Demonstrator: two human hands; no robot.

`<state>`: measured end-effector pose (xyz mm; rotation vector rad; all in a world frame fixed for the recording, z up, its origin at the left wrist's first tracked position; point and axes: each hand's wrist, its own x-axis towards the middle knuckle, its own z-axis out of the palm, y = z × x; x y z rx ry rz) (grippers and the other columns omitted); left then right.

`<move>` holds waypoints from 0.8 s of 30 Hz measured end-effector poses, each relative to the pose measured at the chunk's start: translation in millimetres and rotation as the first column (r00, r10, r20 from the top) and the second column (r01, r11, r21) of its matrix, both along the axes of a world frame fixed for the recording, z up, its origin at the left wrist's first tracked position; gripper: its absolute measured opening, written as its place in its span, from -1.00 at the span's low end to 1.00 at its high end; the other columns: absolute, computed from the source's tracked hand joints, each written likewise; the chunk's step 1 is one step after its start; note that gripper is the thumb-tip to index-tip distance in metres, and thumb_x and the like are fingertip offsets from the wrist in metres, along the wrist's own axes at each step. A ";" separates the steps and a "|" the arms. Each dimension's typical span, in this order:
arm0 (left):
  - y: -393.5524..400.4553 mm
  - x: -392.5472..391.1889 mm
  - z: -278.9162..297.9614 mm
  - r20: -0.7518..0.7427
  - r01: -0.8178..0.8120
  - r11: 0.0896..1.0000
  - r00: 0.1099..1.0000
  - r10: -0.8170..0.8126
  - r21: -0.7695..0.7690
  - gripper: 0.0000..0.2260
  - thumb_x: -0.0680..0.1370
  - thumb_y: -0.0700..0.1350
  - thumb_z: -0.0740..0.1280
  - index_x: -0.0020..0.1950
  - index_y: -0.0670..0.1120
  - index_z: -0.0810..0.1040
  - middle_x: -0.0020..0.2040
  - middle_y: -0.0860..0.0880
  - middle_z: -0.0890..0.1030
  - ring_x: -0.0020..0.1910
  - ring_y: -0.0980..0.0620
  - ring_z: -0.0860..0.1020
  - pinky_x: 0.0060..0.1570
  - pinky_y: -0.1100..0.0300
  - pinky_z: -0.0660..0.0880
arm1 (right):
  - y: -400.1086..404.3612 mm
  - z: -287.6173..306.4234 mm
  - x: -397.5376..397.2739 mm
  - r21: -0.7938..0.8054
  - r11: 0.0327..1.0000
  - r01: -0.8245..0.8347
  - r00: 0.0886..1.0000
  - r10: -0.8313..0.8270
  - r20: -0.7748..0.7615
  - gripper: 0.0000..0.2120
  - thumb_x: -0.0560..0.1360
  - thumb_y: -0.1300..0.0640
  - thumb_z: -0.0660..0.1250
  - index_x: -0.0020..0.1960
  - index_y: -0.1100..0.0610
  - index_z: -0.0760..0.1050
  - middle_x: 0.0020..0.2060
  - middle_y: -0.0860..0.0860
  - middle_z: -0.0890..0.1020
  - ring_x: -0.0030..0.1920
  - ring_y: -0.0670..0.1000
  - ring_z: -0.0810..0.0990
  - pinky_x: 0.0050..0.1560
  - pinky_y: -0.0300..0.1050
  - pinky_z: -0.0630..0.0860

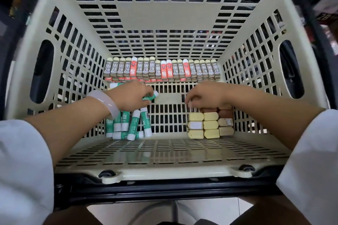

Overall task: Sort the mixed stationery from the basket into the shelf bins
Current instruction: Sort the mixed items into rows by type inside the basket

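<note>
Both my hands reach down into a cream slotted basket [168, 18]. My left hand [130, 96] is closed around a green-and-white glue stick [150, 96] above a loose pile of the same glue sticks [128, 126] at the basket's left floor. My right hand [204, 95] rests with curled fingers on top of a block of yellow and brown erasers [210, 124] on the right; whether it grips one is hidden. Along the far wall stands a row of 2B eraser packs [161, 69], grey and red.
The basket has black handles folded along its rim [164, 186] and side grip holes [43, 71]. A white bangle [108, 102] sits on my left wrist. Pale floor tiles and a chair base [175, 210] show below the basket. Dark shelving with packaged goods [327, 18] lies beyond at right.
</note>
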<state>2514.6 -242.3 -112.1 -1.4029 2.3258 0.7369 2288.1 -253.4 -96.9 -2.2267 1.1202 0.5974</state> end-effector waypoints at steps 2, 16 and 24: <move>-0.1 -0.5 -0.8 0.004 0.011 1.000 1.000 -0.011 0.011 -0.69 0.59 -0.06 0.21 0.31 -0.11 0.41 0.18 -0.12 0.54 0.10 -0.06 0.49 -0.04 0.20 0.35 | -8.6 5.2 -8.1 -0.128 0.976 0.179 0.984 -0.176 0.030 -0.72 0.58 0.18 0.12 0.21 0.11 0.51 0.16 0.03 0.58 -0.12 -0.14 0.49 0.08 -0.20 0.38; -2.3 -2.8 2.7 0.016 0.049 0.999 0.999 -0.049 0.006 -0.69 0.60 -0.04 0.17 0.31 -0.10 0.41 0.15 -0.10 0.54 0.04 -0.04 0.48 -0.05 0.16 0.39 | -15.1 10.5 -28.3 -0.274 0.940 0.201 0.960 -0.244 -0.136 -0.81 0.57 0.14 0.18 0.14 0.08 0.48 0.00 0.07 0.59 -0.12 0.01 0.56 -0.11 -0.12 0.52; -2.9 -2.0 2.1 0.051 0.067 0.998 0.996 -0.068 0.022 -0.68 0.60 -0.02 0.16 0.32 -0.08 0.39 0.15 -0.10 0.52 0.00 -0.02 0.45 -0.02 0.14 0.41 | 10.9 -3.5 -3.8 -0.026 1.000 0.001 0.998 -0.003 -0.057 -0.72 0.49 0.05 0.33 0.16 0.12 0.49 0.05 0.01 0.61 0.06 0.00 0.56 0.11 -0.10 0.48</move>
